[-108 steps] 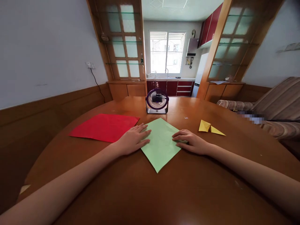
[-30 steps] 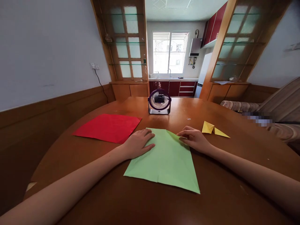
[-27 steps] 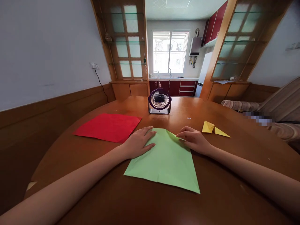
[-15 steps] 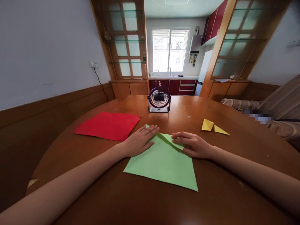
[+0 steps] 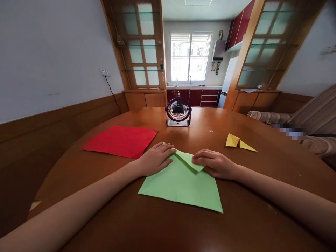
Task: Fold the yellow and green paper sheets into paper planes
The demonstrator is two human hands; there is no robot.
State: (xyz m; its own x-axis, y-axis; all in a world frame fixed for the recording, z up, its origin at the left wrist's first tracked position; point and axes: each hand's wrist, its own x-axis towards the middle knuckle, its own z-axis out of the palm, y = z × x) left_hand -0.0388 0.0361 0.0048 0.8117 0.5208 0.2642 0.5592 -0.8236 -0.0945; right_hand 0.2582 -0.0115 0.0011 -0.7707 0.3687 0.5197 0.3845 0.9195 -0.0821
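Observation:
A sheet of green paper (image 5: 181,185) lies on the table in front of me, its far right edge turned over into a narrow flap. Flat across the paper's far left part rests my left hand (image 5: 157,159), fingers stretched out and the thumb apart. My right hand (image 5: 214,162) is closed at the right end of the flap, its curled fingers on top of the paper. The thumb tip of that hand is hidden by the flap and fingers. Under the flap's lower edge runs a thin shadow, so it stands slightly off the sheet.
Red paper (image 5: 120,140) lies to the left on the wooden table (image 5: 118,224). A folded yellow paper piece (image 5: 237,141) sits at the right. A small purple fan (image 5: 178,111) stands at the back. Beyond the table are shelves and a kitchen window (image 5: 191,56).
The flap of green paper has come further over toward me, with my right fingers moving onto its top. My left hand has shifted slightly toward me.

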